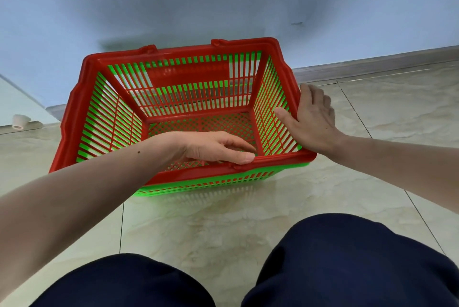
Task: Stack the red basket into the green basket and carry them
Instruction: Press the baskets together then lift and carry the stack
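Crouches over the red basket (74,112), nested inside the green basket (198,186) on the tiled floor (248,222), lays a flat, released right hand (313,120) across the red basket's right rim and rests the left hand (211,147) at its near rim, thumb on top, fingers curled inside, grasp impossible to tell.

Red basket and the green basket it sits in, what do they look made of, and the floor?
Red slatted basket: moulded plastic, likely; glossy rim, thin uniform slats. Green slatted basket: same look, probably plastic. Floor: glossy marble-patterned tiles with grout lines, likely ceramic or stone.
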`<state>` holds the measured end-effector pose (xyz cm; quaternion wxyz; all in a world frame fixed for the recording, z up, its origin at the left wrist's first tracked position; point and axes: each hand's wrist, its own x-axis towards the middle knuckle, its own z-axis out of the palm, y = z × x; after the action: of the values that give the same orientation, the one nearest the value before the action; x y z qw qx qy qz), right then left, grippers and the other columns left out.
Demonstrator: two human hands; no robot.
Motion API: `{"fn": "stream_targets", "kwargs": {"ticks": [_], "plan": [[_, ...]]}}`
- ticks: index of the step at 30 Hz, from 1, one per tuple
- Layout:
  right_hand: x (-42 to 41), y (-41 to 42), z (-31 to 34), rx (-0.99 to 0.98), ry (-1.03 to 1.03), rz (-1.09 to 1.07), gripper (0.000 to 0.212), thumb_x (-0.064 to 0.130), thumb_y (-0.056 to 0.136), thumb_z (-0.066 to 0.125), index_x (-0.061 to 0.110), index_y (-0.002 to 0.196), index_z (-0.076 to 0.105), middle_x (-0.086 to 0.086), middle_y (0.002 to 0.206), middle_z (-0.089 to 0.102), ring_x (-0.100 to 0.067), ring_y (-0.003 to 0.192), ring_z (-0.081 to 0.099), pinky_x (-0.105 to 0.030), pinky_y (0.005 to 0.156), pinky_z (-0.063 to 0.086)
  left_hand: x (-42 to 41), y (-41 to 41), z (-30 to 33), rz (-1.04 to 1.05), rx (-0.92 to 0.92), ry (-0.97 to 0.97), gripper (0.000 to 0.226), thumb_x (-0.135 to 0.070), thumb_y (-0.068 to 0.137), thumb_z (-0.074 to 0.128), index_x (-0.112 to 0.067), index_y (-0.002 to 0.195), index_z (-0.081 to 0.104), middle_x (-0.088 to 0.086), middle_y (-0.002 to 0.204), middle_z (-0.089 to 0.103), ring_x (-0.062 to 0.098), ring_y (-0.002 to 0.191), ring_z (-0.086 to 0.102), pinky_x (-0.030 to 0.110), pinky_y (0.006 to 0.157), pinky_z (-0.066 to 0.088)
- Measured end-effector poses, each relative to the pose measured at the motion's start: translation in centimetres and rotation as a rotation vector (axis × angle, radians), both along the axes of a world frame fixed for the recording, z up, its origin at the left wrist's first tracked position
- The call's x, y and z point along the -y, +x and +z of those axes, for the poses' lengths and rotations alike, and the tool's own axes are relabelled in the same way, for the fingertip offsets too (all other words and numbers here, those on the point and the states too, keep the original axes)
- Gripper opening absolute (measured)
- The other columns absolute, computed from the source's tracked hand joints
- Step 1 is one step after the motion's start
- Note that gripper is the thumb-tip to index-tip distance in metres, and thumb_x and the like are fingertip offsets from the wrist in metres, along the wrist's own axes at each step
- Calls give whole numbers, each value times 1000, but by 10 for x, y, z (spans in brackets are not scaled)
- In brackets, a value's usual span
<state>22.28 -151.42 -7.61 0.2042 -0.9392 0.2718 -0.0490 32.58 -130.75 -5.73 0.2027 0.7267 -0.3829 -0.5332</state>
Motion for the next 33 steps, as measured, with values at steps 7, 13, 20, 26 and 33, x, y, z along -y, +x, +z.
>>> {"fn": "stream_targets", "kwargs": {"ticks": [7,13,20,26,33], "plan": [[-42,17,12,108,-195,328,80,65,81,29,14,143,37,-5,153,30,-27,141,26,-41,115,17,-61,24,8,30,-79,62,54,-39,85,66,-29,136,52,-3,126,67,14,119,62,32,106,45],[-92,55,19,-162,91,775,90,82,74,28,19,135,49,-6,147,41,-25,138,33,-41,115,26,-127,46,26,152,-116,88,53,-41,84,61,-28,135,54,-4,127,67,16,121,61,37,108,44],[-117,81,26,-548,362,959,72,57,74,68,24,134,48,9,120,66,-4,108,62,-23,95,48,-158,53,20,213,-111,84,58,-41,72,76,-31,127,61,-1,124,69,23,115,65,49,104,46],[-119,85,17,-530,443,978,64,49,71,76,28,127,52,11,110,70,-1,102,65,-21,88,49,-166,50,11,301,-97,-27,64,-50,60,81,-28,119,67,-2,121,71,15,114,66,37,101,50],[-120,86,21,-510,422,1015,66,58,66,73,34,124,51,15,112,66,-3,106,62,-25,90,50,-167,52,4,368,-118,-91,54,-35,67,82,-28,119,68,0,121,71,16,115,65,39,101,50]]}}
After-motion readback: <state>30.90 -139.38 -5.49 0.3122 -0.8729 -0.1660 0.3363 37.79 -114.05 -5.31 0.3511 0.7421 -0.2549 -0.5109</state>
